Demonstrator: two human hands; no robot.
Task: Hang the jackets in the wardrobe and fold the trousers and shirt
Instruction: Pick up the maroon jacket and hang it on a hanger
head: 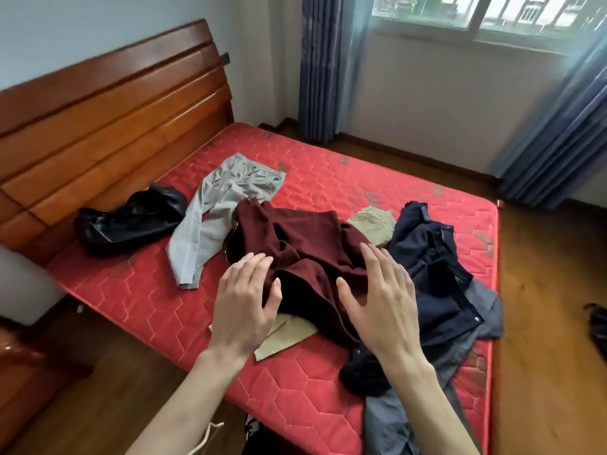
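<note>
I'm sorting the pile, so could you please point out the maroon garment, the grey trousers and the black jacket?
maroon garment [305,231]: head view, on its flat upper panel.
grey trousers [210,221]: head view, on the leg near the middle.
black jacket [131,221]: head view, on its crumpled middle.

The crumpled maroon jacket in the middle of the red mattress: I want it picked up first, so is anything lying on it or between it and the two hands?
Nothing visible does. The crumpled maroon jacket tops the pile, over a beige garment. The left hand and right hand hover open right above it.
</note>
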